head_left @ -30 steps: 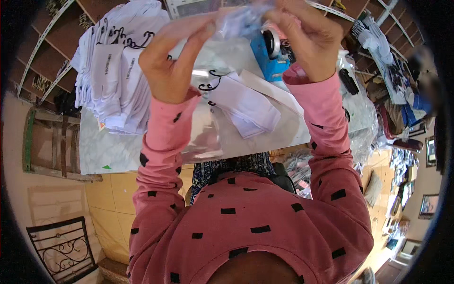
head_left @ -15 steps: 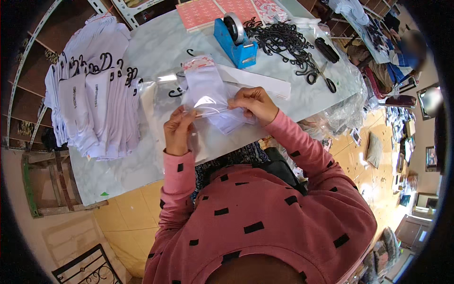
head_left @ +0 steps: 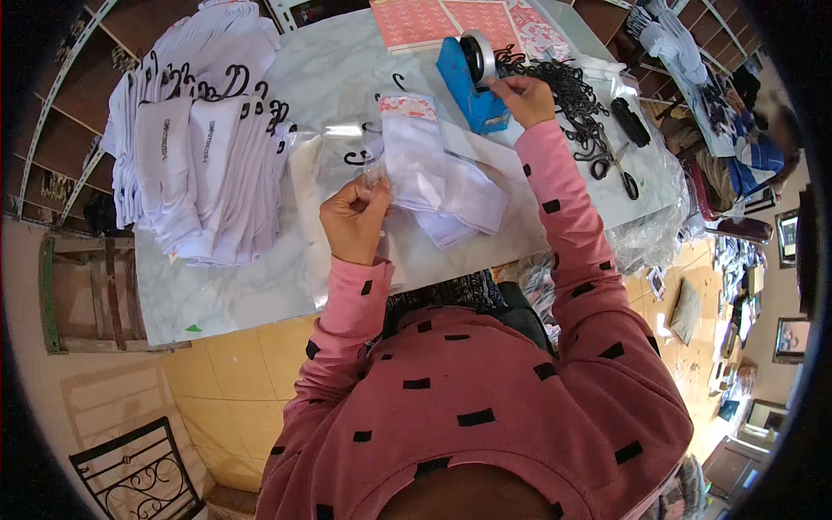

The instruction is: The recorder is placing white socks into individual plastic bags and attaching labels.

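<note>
Across the marbled table (head_left: 234, 299), banded white socks (head_left: 414, 147) lie near the front edge, their clear wrapper (head_left: 422, 185) pinched in the left hand's (head_left: 354, 222) grip. The right hand (head_left: 525, 100) is at the blue tape dispenser (head_left: 466, 88); I cannot tell whether its grip holds tape. Keeping the wrapper flat and pulling evenly would probably serve best.

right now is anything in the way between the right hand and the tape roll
Nothing visible is. The right hand has its fingertips close by the tape roll on the blue dispenser; whether they touch is unclear. The black hooks lie to the right, not between.
</note>
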